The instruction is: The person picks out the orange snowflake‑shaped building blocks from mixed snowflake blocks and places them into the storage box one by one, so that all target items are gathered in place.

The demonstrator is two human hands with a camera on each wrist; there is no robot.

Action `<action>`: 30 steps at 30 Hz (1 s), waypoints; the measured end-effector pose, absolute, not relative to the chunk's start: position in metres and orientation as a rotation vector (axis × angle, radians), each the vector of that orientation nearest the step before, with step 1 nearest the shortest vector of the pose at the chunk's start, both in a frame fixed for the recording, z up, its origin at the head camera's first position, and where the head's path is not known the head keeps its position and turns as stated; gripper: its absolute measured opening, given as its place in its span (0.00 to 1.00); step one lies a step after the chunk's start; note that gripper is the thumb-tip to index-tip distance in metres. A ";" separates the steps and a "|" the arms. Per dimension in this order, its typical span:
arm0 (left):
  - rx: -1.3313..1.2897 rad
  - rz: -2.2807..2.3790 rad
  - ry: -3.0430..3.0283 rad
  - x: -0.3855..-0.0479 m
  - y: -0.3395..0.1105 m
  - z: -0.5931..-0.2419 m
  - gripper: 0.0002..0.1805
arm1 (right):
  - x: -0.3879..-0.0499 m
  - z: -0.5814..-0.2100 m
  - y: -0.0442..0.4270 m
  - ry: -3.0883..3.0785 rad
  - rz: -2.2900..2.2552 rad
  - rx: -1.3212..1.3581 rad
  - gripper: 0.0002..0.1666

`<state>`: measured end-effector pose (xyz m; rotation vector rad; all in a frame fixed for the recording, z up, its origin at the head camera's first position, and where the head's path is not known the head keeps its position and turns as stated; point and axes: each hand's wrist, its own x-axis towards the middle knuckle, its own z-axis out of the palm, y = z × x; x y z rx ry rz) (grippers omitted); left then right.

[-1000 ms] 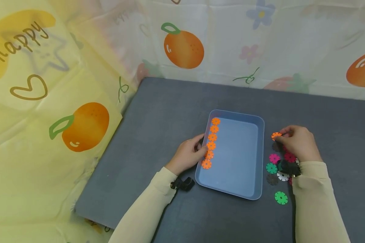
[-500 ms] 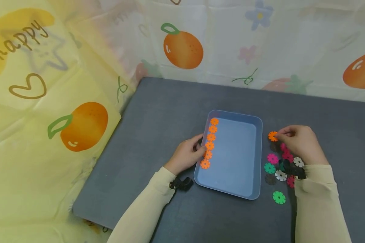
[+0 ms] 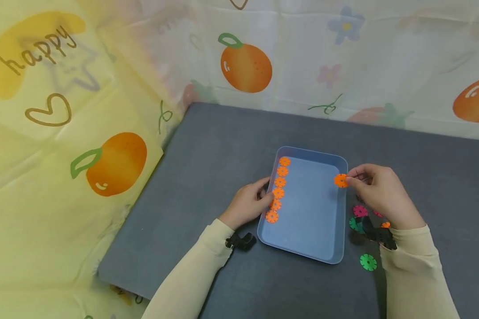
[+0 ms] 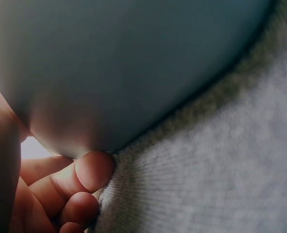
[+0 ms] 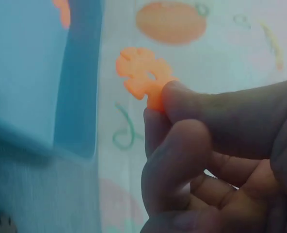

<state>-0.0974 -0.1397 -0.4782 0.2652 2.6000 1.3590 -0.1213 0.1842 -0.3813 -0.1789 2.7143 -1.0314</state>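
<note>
My right hand (image 3: 381,190) pinches an orange notched disc (image 3: 341,180) between thumb and finger, over the right rim of the blue tray (image 3: 307,212). In the right wrist view the same disc (image 5: 138,70) stands out past the fingertips, beside the tray wall (image 5: 78,87). Inside the tray, several orange discs (image 3: 280,182) form a column along the left side. My left hand (image 3: 246,204) grips the tray's left edge, thumb over the rim by the column. In the left wrist view its fingers (image 4: 94,171) curl against the tray's outside (image 4: 134,63).
Right of the tray lie loose discs: magenta (image 3: 360,211), teal (image 3: 353,224), bright green (image 3: 368,262), an orange one (image 3: 385,225) and others partly hidden under my right hand and wrist camera. A patterned cloth (image 3: 287,57) hangs behind the grey table (image 3: 223,137).
My right hand has moved left with the orange disc, from above the loose discs to the tray's right rim. My left hand keeps its hold on the tray.
</note>
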 end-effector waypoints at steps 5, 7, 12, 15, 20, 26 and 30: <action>0.260 1.334 2.615 -0.098 -0.137 -0.477 0.30 | -0.116 -0.383 0.167 2.685 -1.059 -0.254 0.13; 0.255 1.334 2.612 -0.097 -0.137 -0.477 0.30 | -0.114 -0.385 0.160 2.673 -1.056 -0.284 0.12; 0.246 1.340 2.613 -0.096 -0.138 -0.476 0.31 | -0.113 -0.391 0.141 2.634 -1.053 -0.336 0.10; 0.244 1.342 2.624 -0.096 -0.138 -0.477 0.30 | -0.113 -0.395 0.129 2.594 -1.047 -0.378 0.10; 0.242 1.327 2.637 -0.097 -0.139 -0.478 0.30 | -0.111 -0.402 0.109 2.534 -1.003 -0.479 0.08; 0.242 1.317 2.645 -0.098 -0.139 -0.479 0.30 | -0.107 -0.411 0.087 2.498 -0.936 -0.638 0.05; 0.250 1.326 2.639 -0.097 -0.139 -0.479 0.30 | -0.105 -0.417 0.075 2.480 -0.887 -0.743 0.06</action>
